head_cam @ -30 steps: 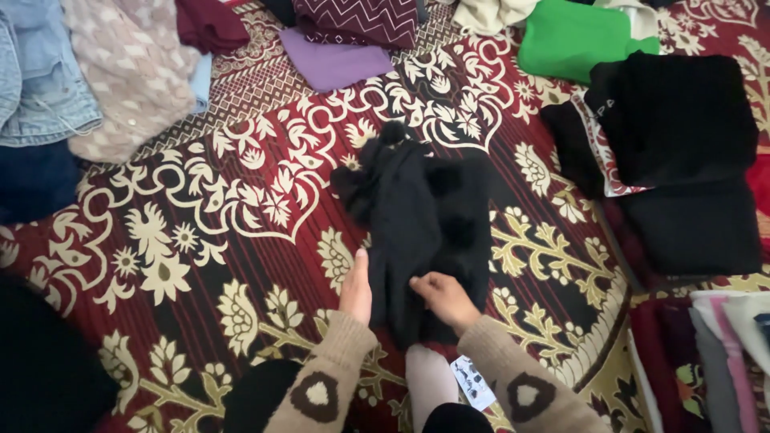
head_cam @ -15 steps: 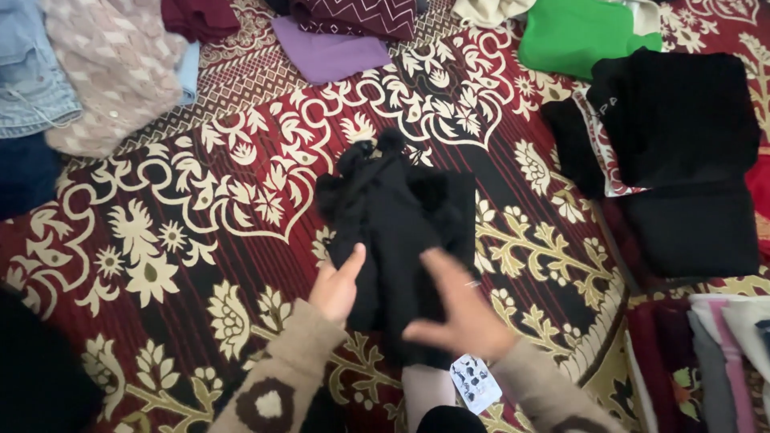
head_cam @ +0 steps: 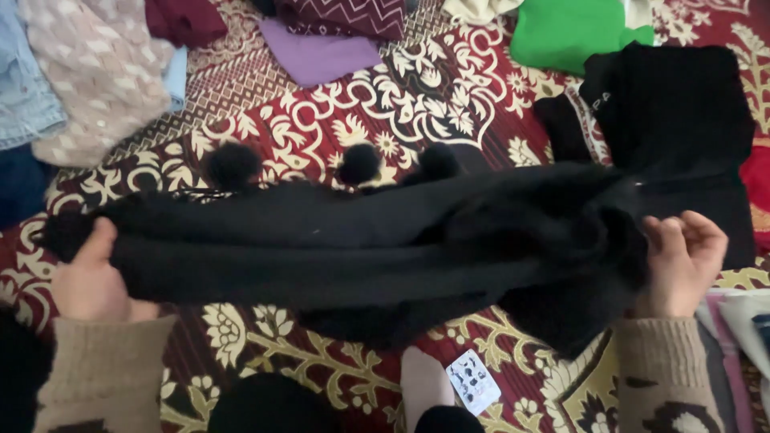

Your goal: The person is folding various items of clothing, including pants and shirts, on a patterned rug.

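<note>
Black pom-pom scarf [head_cam: 337,248] hangs stretched wide between both hands; left hand [head_cam: 90,277] and right hand [head_cam: 682,261] each grip an end.

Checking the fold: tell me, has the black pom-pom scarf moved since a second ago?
Yes. The black scarf, earlier bunched mid-carpet, now stretches sideways across the patterned carpet, held between the left hand and right hand.

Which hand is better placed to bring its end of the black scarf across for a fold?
Probably the left hand: it grips a slim, flat end of the black scarf. The right hand holds a bunched end with slack hanging below, so it would carry less cleanly.
</note>
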